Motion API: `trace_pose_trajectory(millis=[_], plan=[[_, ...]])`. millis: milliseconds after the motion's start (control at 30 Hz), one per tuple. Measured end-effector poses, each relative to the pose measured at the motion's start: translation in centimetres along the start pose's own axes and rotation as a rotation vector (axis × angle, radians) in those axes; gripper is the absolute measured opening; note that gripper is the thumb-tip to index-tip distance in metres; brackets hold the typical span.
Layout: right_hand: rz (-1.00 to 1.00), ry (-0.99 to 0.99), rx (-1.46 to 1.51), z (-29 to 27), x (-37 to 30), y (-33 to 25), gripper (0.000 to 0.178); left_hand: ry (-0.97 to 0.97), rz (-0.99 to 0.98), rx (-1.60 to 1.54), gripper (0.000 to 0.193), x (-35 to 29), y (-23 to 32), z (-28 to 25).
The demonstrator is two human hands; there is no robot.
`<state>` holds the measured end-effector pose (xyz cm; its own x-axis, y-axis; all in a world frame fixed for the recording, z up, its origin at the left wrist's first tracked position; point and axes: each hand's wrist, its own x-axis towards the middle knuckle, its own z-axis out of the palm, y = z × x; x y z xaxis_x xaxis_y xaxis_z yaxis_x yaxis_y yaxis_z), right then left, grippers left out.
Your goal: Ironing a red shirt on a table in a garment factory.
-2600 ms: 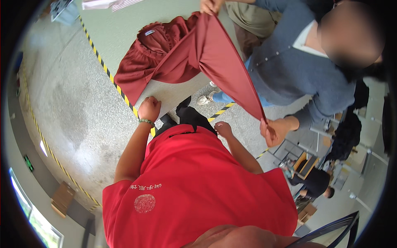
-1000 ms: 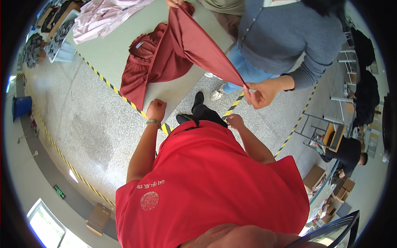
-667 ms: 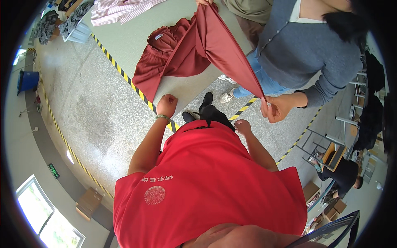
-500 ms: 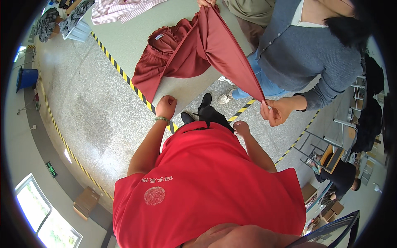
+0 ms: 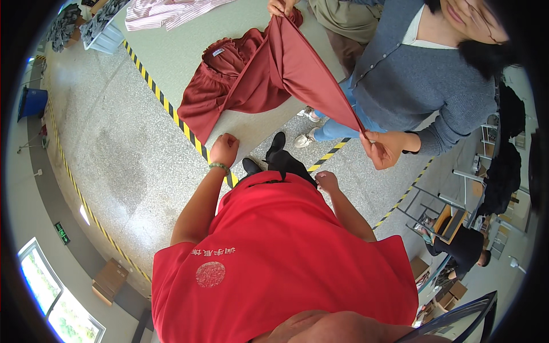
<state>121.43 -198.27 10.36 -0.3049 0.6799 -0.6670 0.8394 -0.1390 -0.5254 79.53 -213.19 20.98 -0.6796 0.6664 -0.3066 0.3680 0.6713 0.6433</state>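
Observation:
My left hand, with a beaded bracelet at the wrist, is curled into a loose fist at the near edge of the table. Just beyond it lies a rust-red satin garment with a ruffled gathered opening and a small white label. I am not touching the garment. A co-worker at the far right stretches one part of it taut, one hand pinching the top and the other hand the lower corner. My right hand hangs by my hip, its fingers curled in and partly hidden, with nothing seen in it.
A striped pink-and-white garment lies at the table's far left, beside a pale bin of dark cloth. Khaki fabric is at the far side. Yellow-black tape runs along the table's left edge. A desk stands at right.
The view has shifted slightly. The co-worker's upper hand shows more fully, and both of that person's hands still stretch the red garment. My hands stay much as they were.

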Motion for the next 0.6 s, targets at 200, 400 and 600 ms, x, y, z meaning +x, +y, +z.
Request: trace_pose_trajectory(millis=[200, 400, 600], plan=[[0.035, -0.022, 0.009, -0.3, -0.3, -0.6, 0.024, 0.046, 0.03, -0.016, 0.018, -0.1, 0.0, 0.2], [0.046, -0.017, 0.016, -0.5, -0.6, -0.7, 0.022, -0.018, 0.025, -0.007, 0.025, -0.3, 0.1, -0.2], [0.047, -0.006, 0.076, -1.2, -0.7, -1.6, 0.02, -0.023, 0.045, -0.221, 0.021, 1.3, 0.6, -0.9]])
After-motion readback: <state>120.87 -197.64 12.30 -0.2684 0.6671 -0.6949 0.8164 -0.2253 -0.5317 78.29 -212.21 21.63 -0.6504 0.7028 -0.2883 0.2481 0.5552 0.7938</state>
